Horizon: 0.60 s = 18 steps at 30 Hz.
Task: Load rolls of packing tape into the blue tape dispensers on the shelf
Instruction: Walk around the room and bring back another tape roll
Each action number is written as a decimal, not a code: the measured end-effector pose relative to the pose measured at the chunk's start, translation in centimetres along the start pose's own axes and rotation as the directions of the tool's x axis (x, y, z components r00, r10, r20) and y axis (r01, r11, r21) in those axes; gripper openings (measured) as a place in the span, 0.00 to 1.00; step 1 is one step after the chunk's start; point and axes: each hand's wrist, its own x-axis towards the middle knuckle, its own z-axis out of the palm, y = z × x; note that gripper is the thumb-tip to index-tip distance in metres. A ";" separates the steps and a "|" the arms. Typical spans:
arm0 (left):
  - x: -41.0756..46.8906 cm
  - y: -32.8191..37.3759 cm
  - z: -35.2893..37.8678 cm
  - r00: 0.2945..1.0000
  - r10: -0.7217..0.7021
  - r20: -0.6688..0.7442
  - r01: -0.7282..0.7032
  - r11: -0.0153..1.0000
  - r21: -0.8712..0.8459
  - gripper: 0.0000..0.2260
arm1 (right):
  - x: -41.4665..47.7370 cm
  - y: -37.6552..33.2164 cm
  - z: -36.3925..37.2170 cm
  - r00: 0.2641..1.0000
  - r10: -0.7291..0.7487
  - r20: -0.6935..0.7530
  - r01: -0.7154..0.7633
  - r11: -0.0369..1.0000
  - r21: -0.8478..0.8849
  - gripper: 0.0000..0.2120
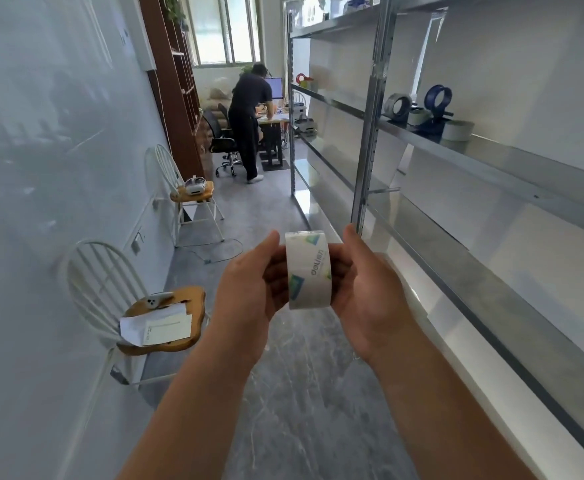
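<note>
I hold a roll of clear packing tape (308, 270) in a printed wrapper upright between both hands, in front of me over the floor. My left hand (249, 292) grips its left side and my right hand (370, 289) its right side. On the metal shelf (491, 150) at the upper right stand two blue tape dispensers: one (398, 107) carries a roll, the other (437, 102) shows an empty blue hoop. Two loose tape rolls lie flat beside them, one (419, 116) between the dispensers and one (458, 130) to the right.
A long metal shelving unit runs along the right. On the left wall stand two white chairs, the near one (159, 317) with papers and a phone, the far one (193, 192) with a headset. A person (249, 123) stands at a desk at the corridor's end.
</note>
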 end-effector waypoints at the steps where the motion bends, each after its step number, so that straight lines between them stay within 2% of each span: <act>1: 0.9 -0.1 -0.1 1.000 0.001 -0.003 -0.001 1.000 0.002 0.18 | 0.9 0.1 0.2 1.000 0.011 0.002 -0.011 1.000 0.008 0.27; 8: 9.1 -0.3 0.5 0.998 0.011 -0.054 -0.011 1.000 -0.004 0.18 | 9.6 0.2 0.1 0.999 0.019 0.044 -0.020 0.999 0.026 0.26; 18: 25.1 -0.3 5.6 0.996 0.023 -0.089 -0.020 0.999 0.035 0.17 | 26.9 -1.8 -2.8 0.995 0.033 0.099 -0.036 0.999 0.033 0.26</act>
